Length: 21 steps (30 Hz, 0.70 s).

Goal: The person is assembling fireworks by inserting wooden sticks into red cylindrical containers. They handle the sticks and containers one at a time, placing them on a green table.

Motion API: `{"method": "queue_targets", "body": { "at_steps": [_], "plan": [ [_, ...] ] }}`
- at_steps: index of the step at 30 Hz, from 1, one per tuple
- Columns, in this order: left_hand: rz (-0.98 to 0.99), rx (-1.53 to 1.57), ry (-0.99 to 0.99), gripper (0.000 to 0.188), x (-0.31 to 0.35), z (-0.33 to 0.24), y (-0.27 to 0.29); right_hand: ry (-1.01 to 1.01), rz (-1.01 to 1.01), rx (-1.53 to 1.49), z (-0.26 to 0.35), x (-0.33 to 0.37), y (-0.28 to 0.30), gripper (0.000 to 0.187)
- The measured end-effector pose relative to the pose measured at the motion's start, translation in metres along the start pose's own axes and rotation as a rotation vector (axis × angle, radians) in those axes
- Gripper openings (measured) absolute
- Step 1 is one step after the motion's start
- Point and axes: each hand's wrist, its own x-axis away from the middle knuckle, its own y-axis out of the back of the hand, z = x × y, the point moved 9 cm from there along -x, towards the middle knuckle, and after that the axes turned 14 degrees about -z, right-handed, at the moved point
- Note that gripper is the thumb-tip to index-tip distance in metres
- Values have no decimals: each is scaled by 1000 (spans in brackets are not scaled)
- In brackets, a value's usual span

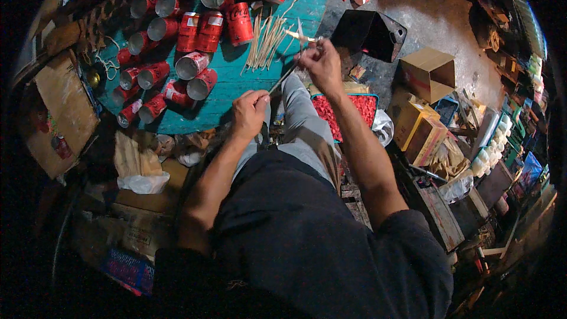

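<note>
Between my hands runs a thin dark cord (284,77), slanting up from left to right. My left hand (250,112) is closed on its lower end, thumb and fingers pinched together. My right hand (322,68) is closed near the upper end, slightly blurred. What look like scissors (302,36) stick out from its fingers, two pale blades spread apart; their handles are hidden in the hand. Just left of them, a loose bundle of thin tan strings (266,44) lies on the turquoise table (233,71). Several red drink cans (240,23) with open, cut tops stand or lie beyond.
Right of my legs sits a blue-rimmed tray (376,106) of small red pieces. A black open box (369,34), a cardboard box (426,74) and a yellow carton (416,124) stand on the floor. Paper bags (137,156) and a cardboard panel (65,112) are at left.
</note>
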Motion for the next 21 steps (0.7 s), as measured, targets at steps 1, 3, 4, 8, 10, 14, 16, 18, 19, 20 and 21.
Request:
{"method": "queue_targets", "body": {
  "at_steps": [1, 3, 4, 8, 10, 14, 16, 18, 19, 20, 21],
  "plan": [
    [-19, 6, 28, 18, -2, 6, -1, 1, -15, 41, 2, -13, 0, 30],
    [-38, -10, 47, 18, -6, 15, -4, -88, -58, -110, 3, -35, -1, 32],
    [-41, -31, 39, 19, -9, 19, -8, -78, -62, -89, 7, -42, 1, 38],
    [-40, -13, 134, 23, -15, 36, -16, -7, -176, 4, 14, -23, 25, 28],
    [-40, 55, 187, 24, -13, 39, -17, -67, -62, 82, 4, 4, 28, 33],
    [-37, 35, 155, 24, -15, 32, -15, -495, 265, 32, -47, 105, -5, 34],
    [-21, 109, 298, 24, -12, 38, -17, -538, 423, 6, -56, 137, -21, 34],
    [-12, 160, 360, 25, -10, 37, -18, -591, 467, -86, -64, 149, -38, 32],
    [-14, 172, 349, 26, -11, 34, -17, -622, 476, -91, -68, 151, -42, 32],
    [-16, 184, 337, 26, -12, 31, -16, -651, 485, -96, -73, 151, -46, 31],
    [-17, 148, 285, 26, -14, 26, -14, -681, 495, -101, -76, 151, -51, 31]
  ]
}}
